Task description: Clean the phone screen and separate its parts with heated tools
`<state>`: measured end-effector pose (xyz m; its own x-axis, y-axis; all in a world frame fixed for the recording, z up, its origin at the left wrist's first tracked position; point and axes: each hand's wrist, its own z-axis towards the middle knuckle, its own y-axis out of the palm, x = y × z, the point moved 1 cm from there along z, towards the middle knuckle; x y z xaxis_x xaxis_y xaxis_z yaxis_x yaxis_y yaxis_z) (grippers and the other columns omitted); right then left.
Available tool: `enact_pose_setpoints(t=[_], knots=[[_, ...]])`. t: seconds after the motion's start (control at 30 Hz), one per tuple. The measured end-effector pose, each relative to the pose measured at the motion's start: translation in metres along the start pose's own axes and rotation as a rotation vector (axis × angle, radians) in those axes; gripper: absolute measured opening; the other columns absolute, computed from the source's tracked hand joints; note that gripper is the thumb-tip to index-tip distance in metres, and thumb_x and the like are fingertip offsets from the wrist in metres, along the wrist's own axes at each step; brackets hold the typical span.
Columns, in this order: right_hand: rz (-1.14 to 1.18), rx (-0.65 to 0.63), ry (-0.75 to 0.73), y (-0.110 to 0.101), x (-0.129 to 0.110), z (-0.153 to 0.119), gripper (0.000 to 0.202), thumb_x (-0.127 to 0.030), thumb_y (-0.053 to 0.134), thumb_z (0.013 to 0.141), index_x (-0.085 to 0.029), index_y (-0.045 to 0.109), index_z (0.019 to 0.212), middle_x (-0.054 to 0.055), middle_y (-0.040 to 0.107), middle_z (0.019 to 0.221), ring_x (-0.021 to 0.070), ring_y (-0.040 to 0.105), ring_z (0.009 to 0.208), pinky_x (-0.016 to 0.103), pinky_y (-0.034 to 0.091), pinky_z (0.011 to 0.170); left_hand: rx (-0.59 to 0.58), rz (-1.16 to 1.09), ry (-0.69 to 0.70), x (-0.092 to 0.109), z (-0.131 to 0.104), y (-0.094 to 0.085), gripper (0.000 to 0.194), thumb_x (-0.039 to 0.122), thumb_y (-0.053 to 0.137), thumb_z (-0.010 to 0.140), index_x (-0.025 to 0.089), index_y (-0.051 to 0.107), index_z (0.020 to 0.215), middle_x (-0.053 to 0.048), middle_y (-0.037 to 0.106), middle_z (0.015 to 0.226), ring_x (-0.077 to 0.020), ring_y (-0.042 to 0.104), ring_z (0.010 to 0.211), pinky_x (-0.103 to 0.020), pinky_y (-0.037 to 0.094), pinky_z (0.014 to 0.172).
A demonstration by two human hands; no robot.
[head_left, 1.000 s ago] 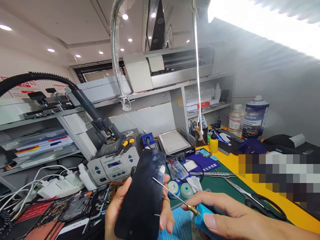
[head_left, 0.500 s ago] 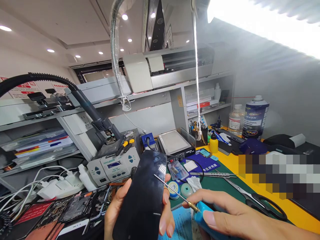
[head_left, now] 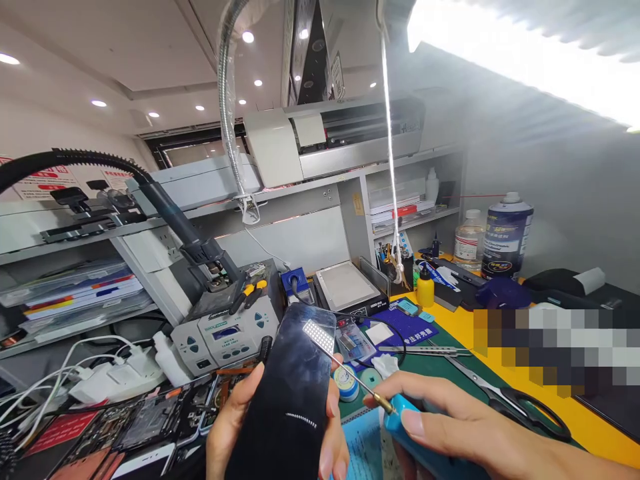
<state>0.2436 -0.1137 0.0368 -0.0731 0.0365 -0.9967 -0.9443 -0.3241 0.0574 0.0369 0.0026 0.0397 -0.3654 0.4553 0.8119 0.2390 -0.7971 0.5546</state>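
Observation:
My left hand (head_left: 234, 408) is closed around a dark, glossy phone (head_left: 283, 393), thumb on its left edge and fingertips along the right. Lamp light reflects in bright dots near the phone's top right corner. In my right hand (head_left: 445, 417) is a blue-handled tool (head_left: 400, 412) with a brass collar and a thin metal rod. The rod lies over the phone's upper right part; its tip blends into the reflection, so I cannot tell whether it touches. Below the hands is a light blue sheet (head_left: 364, 443) with writing.
Scissors (head_left: 505, 393) and tweezers (head_left: 425, 351) lie right on the green mat. Beyond the phone are a round tin (head_left: 345, 383), a yellow bottle (head_left: 425, 287) and a flat heating plate (head_left: 347, 287). Phone parts (head_left: 150, 420) crowd the left, before a grey soldering station (head_left: 225, 337).
The phone has tilted, and the lamp's dotted reflection now shows larger and brighter near its top right corner. My right hand stays almost in place with the tool. The view has shifted slightly.

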Motion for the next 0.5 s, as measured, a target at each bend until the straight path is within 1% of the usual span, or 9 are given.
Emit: enact_pose_setpoints(t=[0.07,0.13,0.23,0.3,0.4,0.5], knots=[[-0.005,0.020,0.022,-0.001,0.002,-0.001,0.053,-0.060,0.055,0.094,-0.024,0.063,0.132,0.010,0.073,0.108,0.0292,0.067,0.098,0.045,0.047,0.094,0.003,-0.005,0.009,0.000,0.000,0.000,0.052,0.049,0.038,0.095,0.009,0.072,0.099,-0.012,0.070,0.096,-0.0191,0.063,0.064,-0.035,0.048,0.067],[-0.004,0.022,0.026,-0.001,0.002,-0.001,0.052,-0.060,0.055,0.095,-0.023,0.063,0.131,0.011,0.073,0.111,0.0296,0.066,0.103,0.045,0.047,0.094,0.007,0.008,-0.007,-0.001,-0.001,-0.001,0.053,0.051,0.040,0.094,0.009,0.071,0.098,-0.012,0.070,0.086,-0.0200,0.063,0.064,-0.035,0.047,0.066],[0.019,-0.010,-0.010,0.002,-0.004,0.001,0.049,-0.057,0.052,0.097,-0.021,0.063,0.129,0.012,0.071,0.117,0.0297,0.064,0.109,0.043,0.048,0.093,0.025,0.038,-0.059,-0.003,-0.001,-0.005,0.057,0.057,0.042,0.091,0.008,0.071,0.094,-0.009,0.063,0.065,-0.0219,0.062,0.065,-0.034,0.045,0.067],[0.035,-0.020,-0.040,0.005,-0.007,0.002,0.047,-0.054,0.053,0.098,-0.019,0.063,0.128,0.012,0.070,0.118,0.0290,0.065,0.108,0.043,0.048,0.094,0.025,0.020,-0.101,-0.004,0.001,-0.010,0.057,0.061,0.046,0.087,0.009,0.070,0.091,-0.007,0.060,0.061,-0.0214,0.061,0.065,-0.033,0.044,0.067],[0.060,0.004,-0.050,0.006,-0.007,0.003,0.046,-0.052,0.052,0.098,-0.019,0.063,0.128,0.013,0.071,0.116,0.0284,0.066,0.105,0.044,0.048,0.094,-0.045,-0.010,-0.168,-0.004,0.005,-0.018,0.063,0.071,0.051,0.081,0.011,0.070,0.087,-0.007,0.063,0.060,-0.0207,0.062,0.060,-0.032,0.044,0.064],[0.037,0.044,-0.024,0.003,-0.002,0.002,0.048,-0.053,0.051,0.098,-0.019,0.062,0.130,0.012,0.070,0.116,0.0292,0.065,0.107,0.044,0.048,0.094,-0.117,-0.001,-0.193,-0.001,0.010,-0.022,0.072,0.079,0.045,0.080,0.011,0.070,0.088,-0.008,0.066,0.061,-0.0214,0.063,0.056,-0.033,0.045,0.063]])
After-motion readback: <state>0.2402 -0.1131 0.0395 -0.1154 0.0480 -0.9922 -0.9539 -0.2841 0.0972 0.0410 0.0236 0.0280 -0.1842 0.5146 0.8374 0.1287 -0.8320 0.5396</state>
